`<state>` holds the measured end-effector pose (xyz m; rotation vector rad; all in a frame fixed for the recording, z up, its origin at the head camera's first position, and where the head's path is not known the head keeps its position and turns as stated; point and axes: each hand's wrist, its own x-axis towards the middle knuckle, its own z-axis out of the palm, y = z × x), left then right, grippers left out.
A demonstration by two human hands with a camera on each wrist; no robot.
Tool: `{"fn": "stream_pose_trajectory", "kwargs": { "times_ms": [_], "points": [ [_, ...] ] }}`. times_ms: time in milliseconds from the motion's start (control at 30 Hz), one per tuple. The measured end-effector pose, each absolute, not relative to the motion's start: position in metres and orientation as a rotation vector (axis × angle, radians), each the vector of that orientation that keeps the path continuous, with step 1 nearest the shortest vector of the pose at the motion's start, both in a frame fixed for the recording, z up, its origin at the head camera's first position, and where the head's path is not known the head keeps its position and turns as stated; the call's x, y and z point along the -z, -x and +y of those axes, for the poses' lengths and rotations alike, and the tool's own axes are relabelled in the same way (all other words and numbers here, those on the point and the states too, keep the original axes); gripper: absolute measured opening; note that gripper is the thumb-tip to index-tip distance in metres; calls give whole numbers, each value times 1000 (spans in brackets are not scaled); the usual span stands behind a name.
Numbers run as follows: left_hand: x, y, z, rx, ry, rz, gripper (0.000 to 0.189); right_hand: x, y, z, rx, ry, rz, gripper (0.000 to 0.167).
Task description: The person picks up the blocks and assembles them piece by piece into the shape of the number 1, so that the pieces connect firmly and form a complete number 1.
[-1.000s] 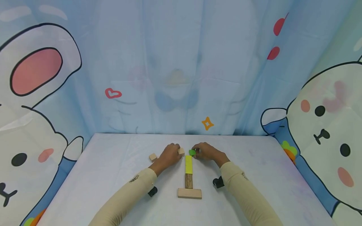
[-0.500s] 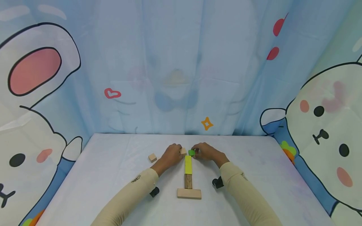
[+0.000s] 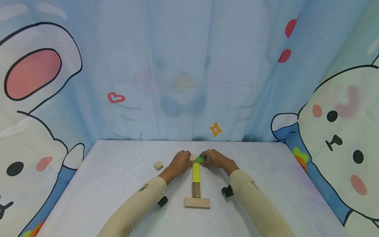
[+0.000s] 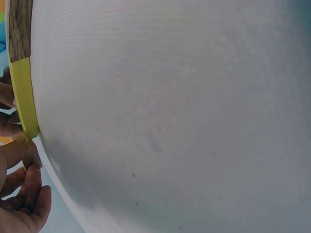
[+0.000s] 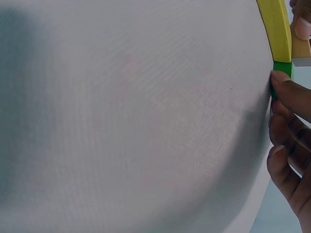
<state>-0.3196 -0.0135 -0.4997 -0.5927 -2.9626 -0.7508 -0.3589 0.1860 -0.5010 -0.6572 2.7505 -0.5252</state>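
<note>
My left hand pinches a plain wooden block between thumb and fingers at the far end of a yellow block. Opposite it, my right hand pinches a small green block at the same end. The two held blocks sit side by side. The yellow block lies in line with a dark brown wood-grain block, and a wide pale wooden block lies crosswise at the near end. In the right wrist view the green block meets the end of the yellow block.
A loose small wooden block lies on the white table left of my left hand. The table's far edge runs along a blue cartoon curtain. Dark wrist cameras hang under both sleeves.
My left hand has moved slightly right, bringing the wooden block up to the green one. My right hand stays nearly in place with the green block. The view has shifted slightly.
</note>
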Motion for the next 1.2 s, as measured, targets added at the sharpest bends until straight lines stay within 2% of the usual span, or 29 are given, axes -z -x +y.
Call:
{"fn": "stream_pose_trajectory", "kwargs": {
  "times_ms": [1200],
  "points": [
    [495, 316, -9, 708, 616, -2983, 31, 496, 357, 183, 515, 598, 2743, 37]
  ]
}}
